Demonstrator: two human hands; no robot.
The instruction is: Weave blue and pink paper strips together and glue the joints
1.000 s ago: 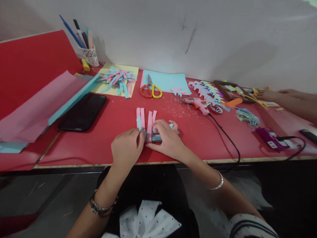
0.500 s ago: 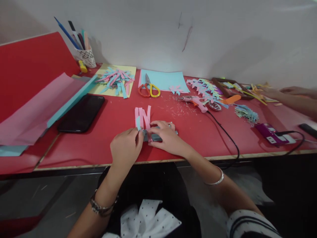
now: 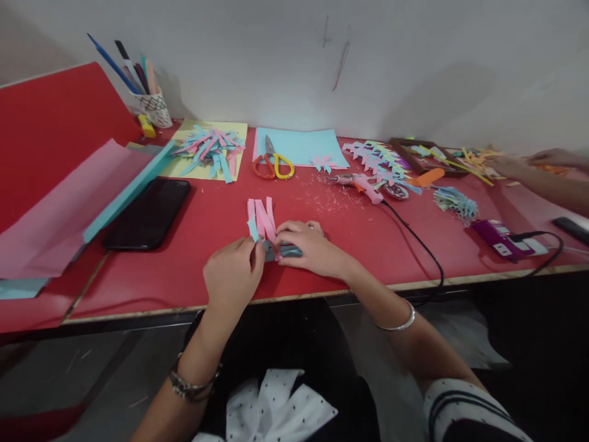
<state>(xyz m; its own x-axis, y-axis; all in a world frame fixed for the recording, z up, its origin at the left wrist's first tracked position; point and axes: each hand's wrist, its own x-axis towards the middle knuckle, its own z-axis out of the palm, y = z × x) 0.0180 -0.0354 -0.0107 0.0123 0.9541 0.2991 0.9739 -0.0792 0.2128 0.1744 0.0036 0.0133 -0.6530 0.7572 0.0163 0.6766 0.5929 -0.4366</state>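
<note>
Several pink paper strips [image 3: 263, 216] fan out away from me on the red table near its front edge. They cross grey-blue paper strips [image 3: 291, 251] that lie sideways under my fingers. My left hand [image 3: 234, 270] is closed, thumb and forefinger pinching a light blue paper strip [image 3: 253, 229] whose free end points up and left. Just to its right, my right hand [image 3: 311, 250] bends over the woven strips, fingertips pressed on a pink strip and the grey-blue ones. Its palm and fingers hide most of the strips' right ends.
Scissors [image 3: 271, 164] lie on blue paper behind. A pink glue gun [image 3: 361, 184] and its black cord lie to the right, near a purple socket box [image 3: 501, 239]. A phone [image 3: 147, 215] rests left. At far right, another person's hands [image 3: 519, 166] handle yellow strips.
The light blue strip now leans further left in my left hand's pinch. My right hand covers more of the grey-blue strips. The view has shifted slightly.
</note>
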